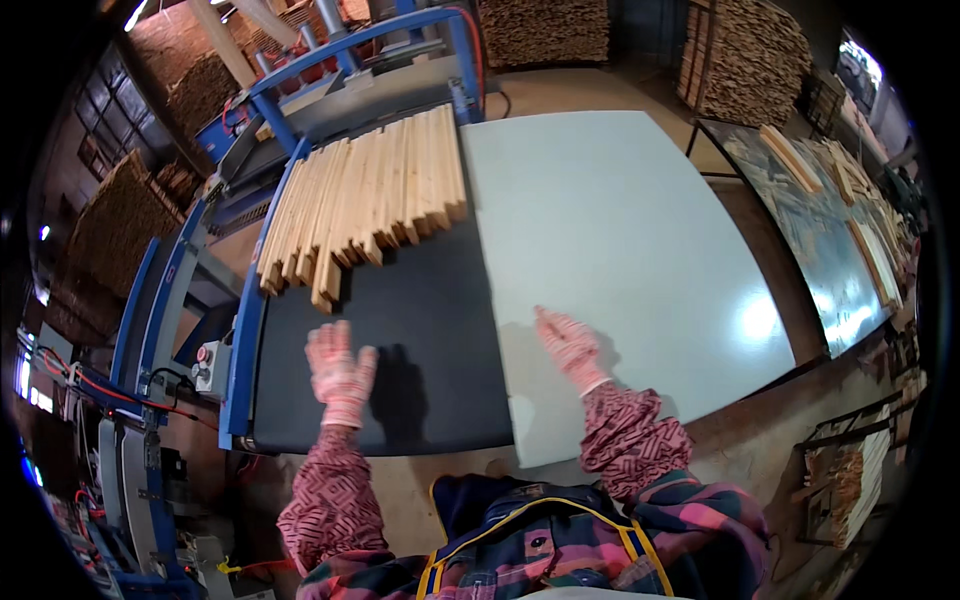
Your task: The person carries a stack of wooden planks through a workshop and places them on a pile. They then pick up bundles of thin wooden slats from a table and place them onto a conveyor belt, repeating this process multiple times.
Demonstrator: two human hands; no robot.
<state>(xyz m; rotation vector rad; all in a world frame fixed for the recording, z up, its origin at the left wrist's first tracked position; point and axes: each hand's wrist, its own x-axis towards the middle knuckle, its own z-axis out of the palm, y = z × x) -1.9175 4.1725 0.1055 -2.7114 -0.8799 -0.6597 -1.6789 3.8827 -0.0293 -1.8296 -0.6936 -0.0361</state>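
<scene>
A row of pale wooden strips (375, 185) lies side by side on the black belt (390, 320) of a blue-framed machine, their near ends uneven. One strip (325, 285) sticks out closest to me. My left hand (340, 372), in a pink-and-white knit glove, is over the belt just short of that strip. Its fingers are spread and it holds nothing. Gloved the same way, my right hand (572, 350) is over the smooth pale board (620, 240) beside the belt. Its fingers stretch toward the far left, with nothing seen in them.
A blue gantry (360, 40) crosses the belt's far end. To the left stands a small control box (208, 368) near cables and blue rails. On the right, a dark table (790, 230) carries loose strips. Stacked wood (745, 65) stands at the back, and a rack (850, 470) at lower right.
</scene>
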